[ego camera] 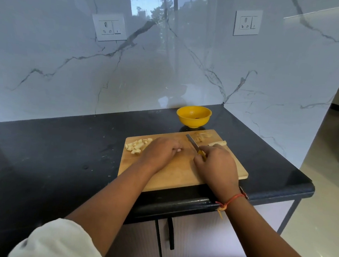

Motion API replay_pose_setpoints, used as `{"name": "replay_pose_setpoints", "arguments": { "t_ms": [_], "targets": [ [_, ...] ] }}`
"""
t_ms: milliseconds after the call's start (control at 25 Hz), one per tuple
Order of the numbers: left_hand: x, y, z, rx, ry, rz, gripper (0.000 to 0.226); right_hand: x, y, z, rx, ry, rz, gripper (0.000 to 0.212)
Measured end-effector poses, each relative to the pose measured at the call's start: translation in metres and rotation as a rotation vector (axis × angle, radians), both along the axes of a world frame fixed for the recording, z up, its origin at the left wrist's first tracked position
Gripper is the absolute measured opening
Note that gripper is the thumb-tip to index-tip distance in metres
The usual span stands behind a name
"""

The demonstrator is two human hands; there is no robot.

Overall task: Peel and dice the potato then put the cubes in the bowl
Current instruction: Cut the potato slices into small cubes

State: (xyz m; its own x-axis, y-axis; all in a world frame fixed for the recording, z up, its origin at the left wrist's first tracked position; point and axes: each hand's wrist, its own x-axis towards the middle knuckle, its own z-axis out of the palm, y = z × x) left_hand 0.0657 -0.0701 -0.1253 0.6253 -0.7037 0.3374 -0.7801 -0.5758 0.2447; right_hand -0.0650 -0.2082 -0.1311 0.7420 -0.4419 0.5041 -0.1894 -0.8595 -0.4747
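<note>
Potato piece point(179, 149), seemingly, under left hand point(161, 151)

Dim, bluish daylight. Window glare mirrored in glossy marble wall point(150, 14) far behind. Soft shadows on dark counter point(60, 149). Wide-angle bending at edges; slight softness throughout.

bowl point(193, 116) behind board point(176, 176) | cubes point(137, 145) on board, left

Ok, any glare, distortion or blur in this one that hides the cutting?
Head view: the glossy marble wall mirrors a window, well above the work; wide-angle bends the counter edge; cutting board, knife and potato cubes are evenly lit and reasonably sharp; only the left hand hides most of the potato piece.
</note>
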Motion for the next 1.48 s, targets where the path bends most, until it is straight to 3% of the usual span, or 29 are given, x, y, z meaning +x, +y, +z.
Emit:
{"name": "replay_pose_setpoints", "arguments": {
  "t_ms": [360, 520, 640, 720, 800, 920, 1280, 1480],
  "targets": [
    [0.015, 0.045, 0.006, 0.048, -0.070, 0.103, 0.025, -0.001, 0.000, 0.001, 0.026, 0.031, 0.033, 0.029],
    [0.004, 0.026, 0.012, -0.002, -0.176, 0.048, 0.023, 0.003, -0.007, -0.002, 0.162, -0.121, -0.044, 0.029],
    [-0.012, -0.017, 0.015, -0.068, -0.010, -0.033, 0.017, 0.003, -0.014, -0.001, 0.317, -0.262, -0.117, 0.017],
    [-0.019, -0.050, 0.014, -0.101, 0.054, -0.085, 0.022, 0.003, -0.016, -0.001, 0.384, -0.300, -0.149, 0.017],
    [-0.022, -0.077, 0.012, -0.128, 0.095, -0.113, 0.012, 0.002, -0.018, -0.002, 0.438, -0.325, -0.164, 0.019],
    [-0.022, -0.102, 0.010, -0.091, 0.119, -0.076, 0.030, 0.001, -0.020, -0.002, 0.504, -0.369, -0.152, 0.016],
    [-0.015, -0.112, 0.014, -0.106, 0.255, 0.025, 0.011, 0.004, -0.022, -0.003, 0.491, -0.349, -0.144, 0.027],
    [-0.018, -0.093, 0.014, -0.186, 0.201, 0.074, 0.008, 0.005, -0.020, -0.003, 0.451, -0.335, -0.144, 0.024]
  ]
}}
